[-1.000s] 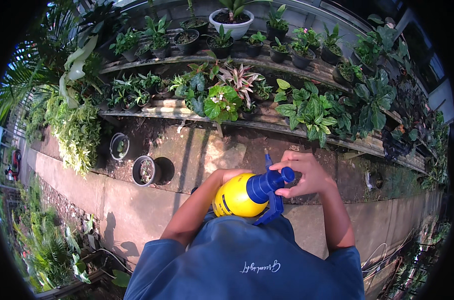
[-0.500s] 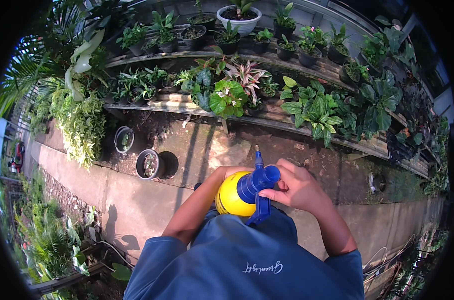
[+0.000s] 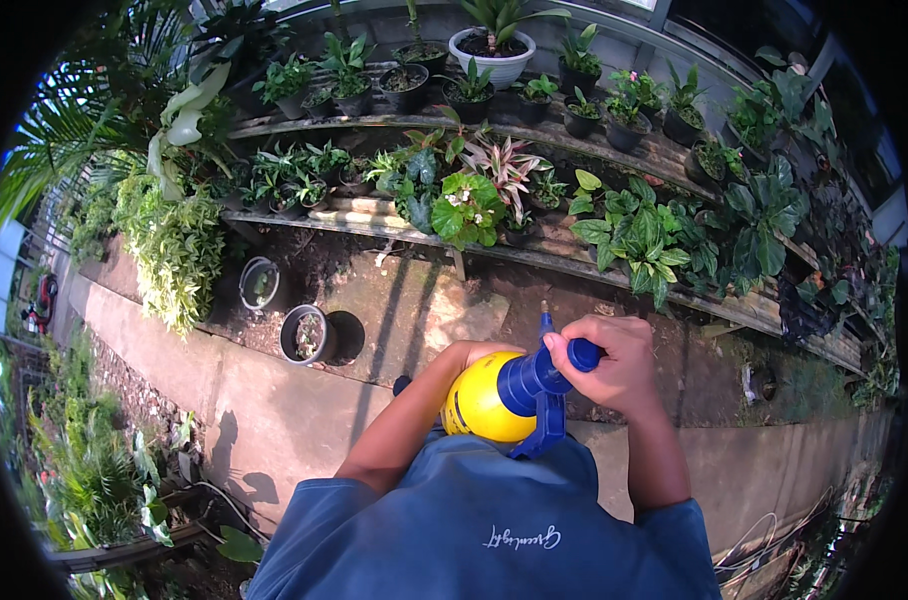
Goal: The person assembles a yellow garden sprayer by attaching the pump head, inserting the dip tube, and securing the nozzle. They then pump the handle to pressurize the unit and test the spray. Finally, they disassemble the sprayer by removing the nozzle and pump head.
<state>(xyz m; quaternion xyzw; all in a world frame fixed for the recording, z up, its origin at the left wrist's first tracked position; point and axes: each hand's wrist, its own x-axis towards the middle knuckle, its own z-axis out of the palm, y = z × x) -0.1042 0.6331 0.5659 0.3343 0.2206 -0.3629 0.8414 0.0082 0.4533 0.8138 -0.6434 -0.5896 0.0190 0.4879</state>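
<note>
A yellow pump sprayer (image 3: 486, 397) with a blue top is held tilted in front of my body. My left hand (image 3: 491, 349) wraps round the far side of its yellow tank; most of the fingers are hidden behind it. Closed round the blue pump knob (image 3: 585, 354) at the top is my right hand (image 3: 619, 365), thumb along its near side. The blue nozzle (image 3: 546, 318) with a brass-coloured tip points away from me toward the plant shelves. A blue trigger handle (image 3: 545, 430) hangs on the side nearest my shirt.
Ahead, tiered wooden shelves (image 3: 364, 222) carry several potted plants, including a white pot (image 3: 492, 68) on top. Two dark pots (image 3: 305, 335) stand on the soil at left. Pale hoses (image 3: 764, 530) lie at lower right. A concrete path (image 3: 264, 385) runs across beneath me.
My right hand has gone from fingers against the knob's side to a grip wrapped round it. The sprayer sits slightly further right in view, and the whole scene has shifted a little.
</note>
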